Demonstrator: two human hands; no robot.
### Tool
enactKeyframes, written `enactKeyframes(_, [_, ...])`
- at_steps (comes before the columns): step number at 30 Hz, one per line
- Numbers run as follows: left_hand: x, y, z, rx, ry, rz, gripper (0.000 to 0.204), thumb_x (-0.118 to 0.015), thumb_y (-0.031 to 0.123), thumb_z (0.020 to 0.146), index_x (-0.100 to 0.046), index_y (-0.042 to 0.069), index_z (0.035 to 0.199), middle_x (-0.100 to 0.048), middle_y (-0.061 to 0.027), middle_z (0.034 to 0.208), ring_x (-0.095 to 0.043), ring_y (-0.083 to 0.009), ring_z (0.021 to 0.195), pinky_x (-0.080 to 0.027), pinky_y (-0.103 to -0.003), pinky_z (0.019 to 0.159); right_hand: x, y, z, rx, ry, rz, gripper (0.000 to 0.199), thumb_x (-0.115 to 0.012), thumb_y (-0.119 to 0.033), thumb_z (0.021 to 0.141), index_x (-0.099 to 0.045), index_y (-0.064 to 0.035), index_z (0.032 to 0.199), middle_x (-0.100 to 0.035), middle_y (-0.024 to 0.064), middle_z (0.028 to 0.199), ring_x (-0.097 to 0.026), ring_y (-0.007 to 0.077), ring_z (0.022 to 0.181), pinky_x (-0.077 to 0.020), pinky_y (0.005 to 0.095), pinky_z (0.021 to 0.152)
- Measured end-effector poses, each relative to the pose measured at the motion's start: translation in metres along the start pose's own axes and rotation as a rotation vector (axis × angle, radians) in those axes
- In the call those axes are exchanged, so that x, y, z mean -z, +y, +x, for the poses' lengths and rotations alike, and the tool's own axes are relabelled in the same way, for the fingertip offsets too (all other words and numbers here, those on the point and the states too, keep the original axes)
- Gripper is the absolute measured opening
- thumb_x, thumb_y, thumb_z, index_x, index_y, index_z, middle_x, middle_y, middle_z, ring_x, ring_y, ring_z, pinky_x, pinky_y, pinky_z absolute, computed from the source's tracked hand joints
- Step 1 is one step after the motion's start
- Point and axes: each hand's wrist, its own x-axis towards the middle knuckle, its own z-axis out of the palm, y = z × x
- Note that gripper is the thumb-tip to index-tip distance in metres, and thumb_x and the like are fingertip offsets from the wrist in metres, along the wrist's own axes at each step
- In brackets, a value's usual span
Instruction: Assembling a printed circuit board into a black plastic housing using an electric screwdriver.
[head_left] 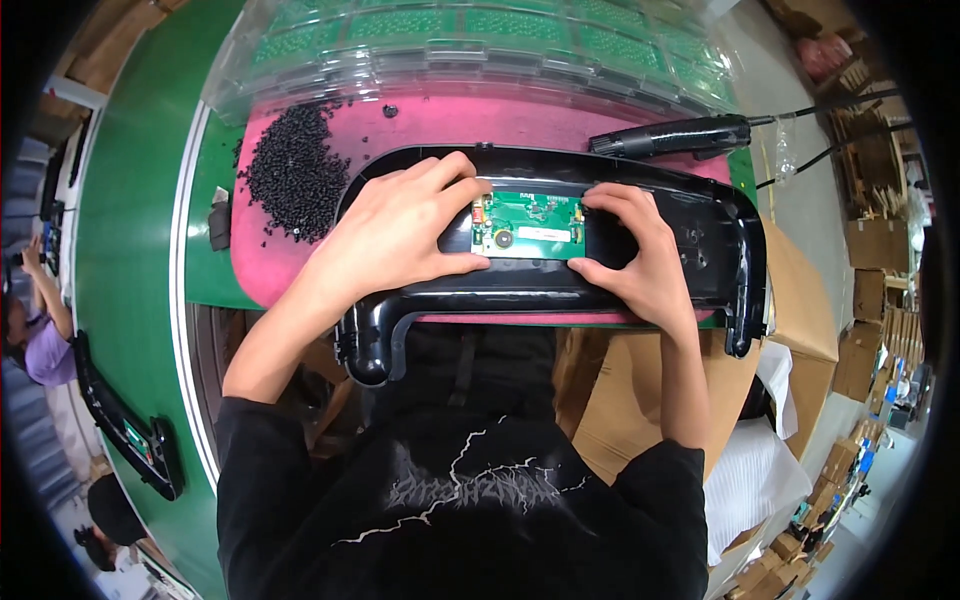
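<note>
Occupying the middle of the black housing (530, 277), the green circuit board (530, 222) lies component side up, its long edges parallel to the housing's long rims. The board is rectangular. A round dark component sits at its lower left, a white label strip at its lower right, and small orange-red parts line its left end. The housing is glossy, long and shallow, with a rounded leg at each end pointing toward the person.

Grip: both hands are clamped on the board, one at each short end. The left hand (408, 225) sets its fingers at the upper left corner and its thumb at the lower left corner. The right hand (645, 250) mirrors this at the right end. Thumb and fingers stand apart by the width of the board. I cannot tell whether the board is fully seated.

Edges and room: the housing rests on the pink mat (440, 116); both legs overhang the front edge. A strip of mat shows between the rear rim and the clear plastic trays (480, 57). A pile of black screws (293, 175) lies near the left end. An electric screwdriver (675, 137) lies along the rear rim at right. Inside the housing, bare floor extends right of the right hand.
</note>
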Motion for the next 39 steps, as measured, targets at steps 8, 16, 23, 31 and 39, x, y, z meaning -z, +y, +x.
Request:
enactKeyframes(8, [0.003,-0.004,-0.001,-0.017,0.009,0.007,0.056,-0.079,0.031,0.068,-0.059,0.006,0.114,-0.056,-0.0068,0.108,-0.061,-0.0278,0.097,-0.051,-0.038,0.08,0.002,-0.007,0.002,-0.045,-0.007,-0.026,0.054,-0.08,-0.012,0.061,-0.062,-0.0044,0.112,-0.059,0.0086,0.118,-0.055,0.0263,0.111,-0.045,0.036,0.09])
enactKeyframes(16, [-0.002,-0.01,-0.006,-0.042,0.021,0.025,0.059,-0.079,0.034,0.067,-0.058,0.004,0.114,-0.056,-0.0068,0.106,-0.06,-0.0255,0.098,-0.052,-0.037,0.079,-0.006,-0.005,0.004,-0.008,-0.009,0.002,0.055,-0.08,-0.004,0.059,-0.06,-0.0017,0.111,-0.057,0.0107,0.116,-0.053,0.0293,0.108,-0.0427,0.0368,0.095])
enactKeyframes(23, [-0.008,-0.017,-0.01,-0.07,0.031,0.027,0.058,-0.078,0.035,0.069,-0.06,0.003,0.114,-0.055,-0.0069,0.106,-0.059,-0.0251,0.1,-0.052,-0.037,0.079,-0.007,-0.014,0.005,-0.043,-0.056,-0.027,0.061,-0.08,-0.001,0.058,-0.056,-0.0014,0.115,-0.055,0.0114,0.119,-0.052,0.0286,0.112,-0.0422,0.0353,0.095])
enactKeyframes(31, [0.04,-0.052,-0.049,0.06,0.439,-0.03,0.032,-0.07,0.008,0.079,-0.063,0.003,0.109,-0.06,-0.0104,0.104,-0.063,-0.0311,0.089,-0.053,-0.039,0.074,0.053,0.026,0.0,-0.176,0.356,0.028,0.042,-0.063,-0.009,0.087,-0.052,-0.0055,0.128,-0.057,0.0063,0.118,-0.053,0.0147,0.1,-0.0421,0.0288,0.086])
enactKeyframes(39, [0.041,-0.078,-0.093,0.301,0.15,0.202,0.049,-0.069,-0.004,0.069,-0.062,0.006,0.116,-0.055,-0.0101,0.116,-0.057,-0.0303,0.107,-0.049,-0.039,0.087,0.127,0.115,0.034,-0.597,0.418,0.323,0.049,-0.066,-0.028,0.092,-0.05,-0.0001,0.129,-0.055,0.012,0.119,-0.057,0.0173,0.101,-0.0487,0.0291,0.088])
